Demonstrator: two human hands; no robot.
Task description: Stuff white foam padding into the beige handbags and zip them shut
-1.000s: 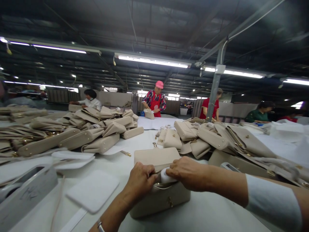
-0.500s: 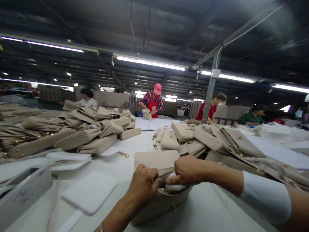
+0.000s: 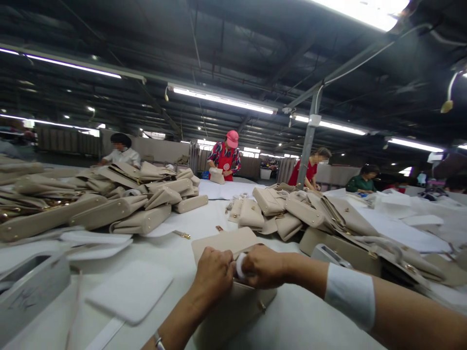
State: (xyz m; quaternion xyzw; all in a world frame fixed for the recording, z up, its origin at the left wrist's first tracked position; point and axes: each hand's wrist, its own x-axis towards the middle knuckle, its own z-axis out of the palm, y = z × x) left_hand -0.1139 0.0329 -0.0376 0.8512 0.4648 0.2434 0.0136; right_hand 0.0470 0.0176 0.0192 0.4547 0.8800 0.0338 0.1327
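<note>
A beige handbag (image 3: 237, 311) stands on the white table in front of me, its flap (image 3: 222, 241) folded back on the far side. A small gold clasp piece (image 3: 261, 306) is on its near face. My left hand (image 3: 213, 272) is closed on the left part of the bag's opening, fingers bent over the edge. At the right part of the opening, my right hand (image 3: 265, 266) curls round soft white stuffing (image 3: 240, 265), which shows between the two hands. The inside of the bag is mostly hidden by my hands.
Piles of beige bags lie at the left (image 3: 120, 211) and right (image 3: 306, 211). A flat white pad (image 3: 129, 291) and a grey-white box (image 3: 32, 291) are to my left. Several people work beyond, one wearing a pink cap (image 3: 232, 138).
My right hand has turned and curled more tightly, and the white stuffing now stands up between my hands at the opening. The left hand keeps its hold. The whole view has shifted slightly.
</note>
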